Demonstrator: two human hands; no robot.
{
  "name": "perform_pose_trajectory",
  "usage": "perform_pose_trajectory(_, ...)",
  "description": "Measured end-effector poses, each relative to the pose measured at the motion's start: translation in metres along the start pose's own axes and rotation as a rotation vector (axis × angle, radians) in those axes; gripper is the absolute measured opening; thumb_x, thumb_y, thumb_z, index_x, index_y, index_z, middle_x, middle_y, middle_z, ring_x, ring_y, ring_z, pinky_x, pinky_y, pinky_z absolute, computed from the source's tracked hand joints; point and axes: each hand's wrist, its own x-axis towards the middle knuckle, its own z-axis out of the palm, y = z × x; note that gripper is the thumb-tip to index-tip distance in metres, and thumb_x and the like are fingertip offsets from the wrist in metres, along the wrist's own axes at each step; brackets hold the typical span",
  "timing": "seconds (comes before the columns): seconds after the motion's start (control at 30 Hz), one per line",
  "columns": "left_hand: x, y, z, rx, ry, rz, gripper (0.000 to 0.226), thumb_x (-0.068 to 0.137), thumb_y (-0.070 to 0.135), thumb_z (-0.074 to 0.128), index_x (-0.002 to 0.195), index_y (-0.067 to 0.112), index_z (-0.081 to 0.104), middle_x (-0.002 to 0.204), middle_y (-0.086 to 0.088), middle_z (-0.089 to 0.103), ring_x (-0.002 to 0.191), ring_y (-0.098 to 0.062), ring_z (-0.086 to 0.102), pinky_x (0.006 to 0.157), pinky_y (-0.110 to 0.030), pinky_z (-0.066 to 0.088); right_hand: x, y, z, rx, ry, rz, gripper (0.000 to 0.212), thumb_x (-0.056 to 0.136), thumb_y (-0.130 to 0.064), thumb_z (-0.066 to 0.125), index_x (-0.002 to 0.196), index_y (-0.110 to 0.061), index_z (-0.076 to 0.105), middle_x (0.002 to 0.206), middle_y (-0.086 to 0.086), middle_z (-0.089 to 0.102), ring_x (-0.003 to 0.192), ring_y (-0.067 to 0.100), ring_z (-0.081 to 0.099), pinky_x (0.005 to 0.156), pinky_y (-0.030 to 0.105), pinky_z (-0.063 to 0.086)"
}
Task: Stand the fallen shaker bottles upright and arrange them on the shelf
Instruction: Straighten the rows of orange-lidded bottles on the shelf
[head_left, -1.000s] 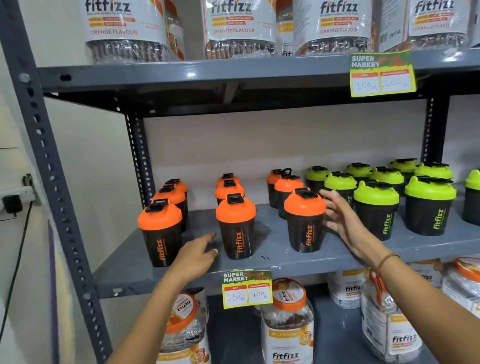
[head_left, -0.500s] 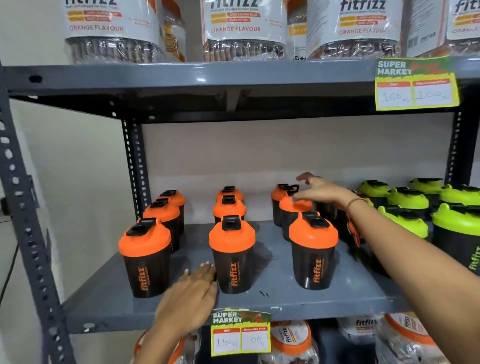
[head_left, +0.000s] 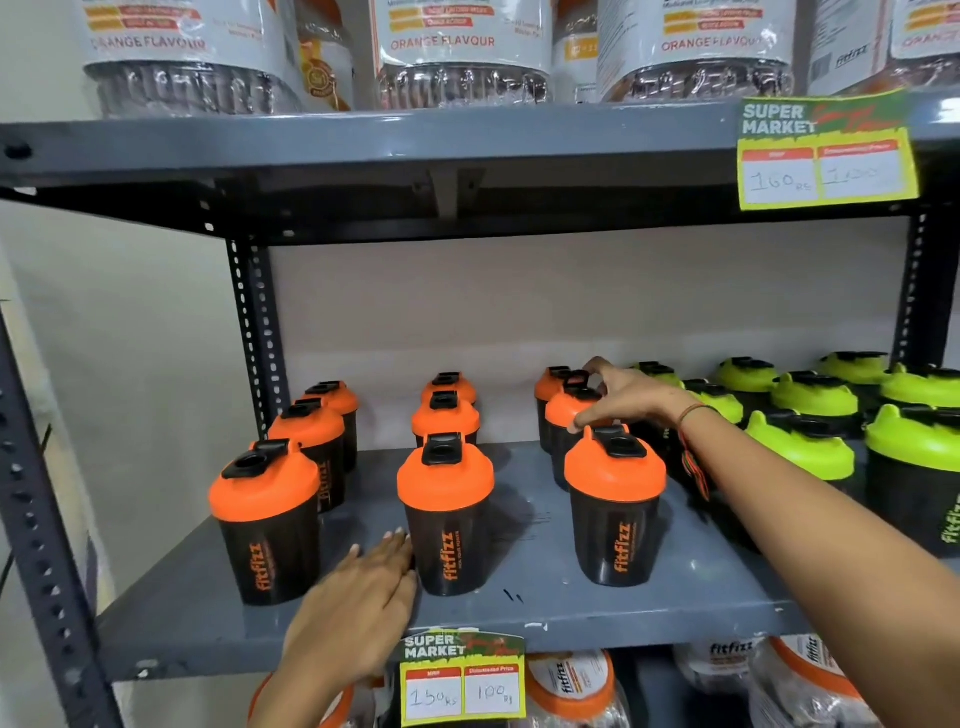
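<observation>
Shelf: we see a grey metal shelf (head_left: 545, 605) carrying the shaker bottles, all upright.
Orange bottles: three rows running front to back; front ones at left (head_left: 265, 525), middle (head_left: 447, 519) and right (head_left: 615, 506).
Green bottles: a cluster (head_left: 813, 400) at the right of the shelf.
Left hand: our left hand (head_left: 358, 597) lies flat on the shelf, fingers (head_left: 387, 548) straight and together, holding nothing, just beside the middle front bottle's base.
Right hand: our right hand (head_left: 631, 397) reaches over the second orange bottle (head_left: 569, 410) of the right row, fingers spread on its lid.
Price tag: a yellow tag (head_left: 462, 680) hangs on the shelf edge.
</observation>
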Motion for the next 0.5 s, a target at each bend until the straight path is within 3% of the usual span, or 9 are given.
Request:
perform_pose_trajectory(0.17,-0.001,0.001,-0.002,-0.005,-0.008,-0.002,0.052,0.099,0.036,0.021,0.15,0.027,0.02,0.159,0.008,0.021,0.145,-0.002,0.015,0.118,-0.027,0.006,-0.01,-0.011,-0.001,-0.07,-0.011,-0.041,0.098,0.059,-0.061,0.085,0.138,-0.023,0.041,0.116,0.001,0.06,0.098,0.023,0.06,0.082,0.037,0.052)
perform_pose_trajectory(0.37,-0.001,0.002,-0.003,-0.009,0.001,-0.005,0.051,0.099,0.036,0.021,0.15,0.027,0.021,0.159,0.008,0.022,0.145,-0.002,0.015,0.118,-0.027,0.006,-0.014,-0.013,0.001,-0.015,0.007,-0.032,0.099,0.064,-0.055,0.086,0.145,-0.022,0.039,0.132,0.006,0.058,0.113,0.025,0.055,0.086,0.032,0.044)
perform_pose_trajectory(0.43,-0.002,0.001,-0.002,-0.007,0.006,-0.002,0.051,0.099,0.036,0.021,0.15,0.027,0.021,0.159,0.007,0.022,0.145,-0.003,0.016,0.118,-0.027,0.006,-0.017,-0.012,-0.002,0.098,0.024,-0.029,0.102,0.065,-0.054,0.087,0.149,-0.024,0.037,0.139,0.008,0.055,0.125,0.026,0.053,0.095,0.032,0.043)
perform_pose_trajectory(0.5,-0.001,0.0,-0.001,-0.004,0.012,-0.001,0.051,0.099,0.036,0.022,0.149,0.027,0.022,0.158,0.006,0.024,0.145,-0.004,0.017,0.118,-0.027,0.006,-0.026,-0.015,-0.011,0.298,0.077,-0.028,0.098,0.067,-0.056,0.084,0.148,-0.026,0.038,0.135,0.009,0.054,0.125,0.027,0.053,0.101,0.034,0.043)
